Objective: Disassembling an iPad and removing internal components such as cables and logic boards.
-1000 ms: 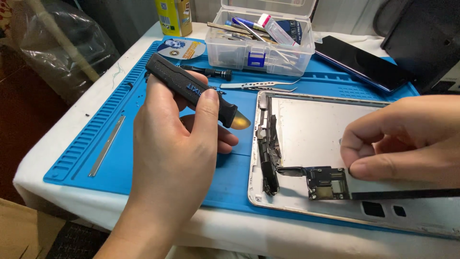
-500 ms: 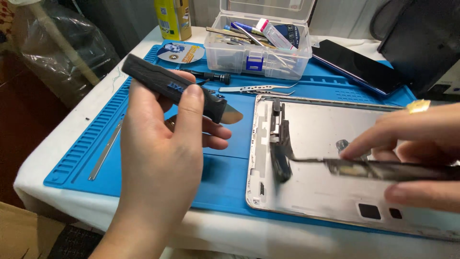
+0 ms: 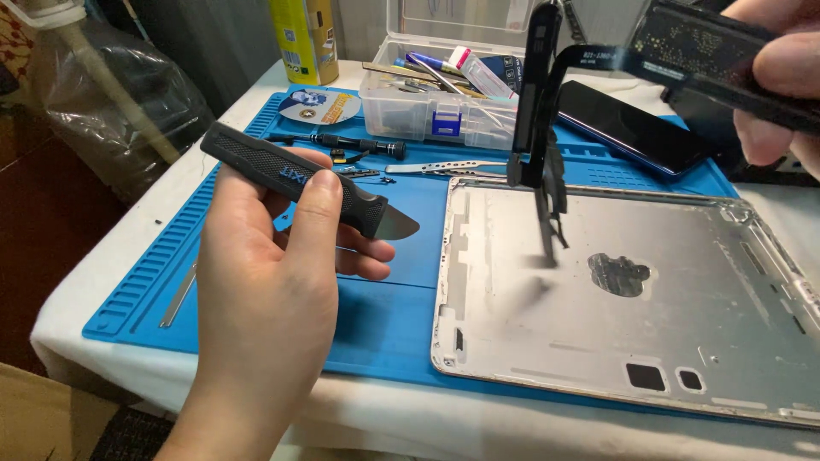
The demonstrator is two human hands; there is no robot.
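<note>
My left hand (image 3: 273, 282) grips a black-handled pry tool (image 3: 299, 181) with a short rounded metal blade pointing right, held above the blue work mat (image 3: 384, 316). My right hand (image 3: 781, 60), at the top right, holds a long black circuit board assembly (image 3: 683, 38) lifted well above the table. A black bar and dangling flex cables (image 3: 538, 128) hang from it. Below lies the silver tablet back shell (image 3: 615, 299), bare inside except for a dark patch near its middle.
At the back stand a clear plastic parts box (image 3: 444, 94) with tools, a yellow can (image 3: 303, 38) and a round sticker disc (image 3: 320, 107). A small screwdriver (image 3: 354, 143) and tweezers (image 3: 444, 166) lie on the mat. A dark screen panel (image 3: 632, 128) rests back right. A plastic bag (image 3: 111, 94) sits left.
My right hand has raised the circuit board assembly from the tablet shell up into the air. The shell now lies bare. My left hand keeps the pry tool, shifted slightly.
</note>
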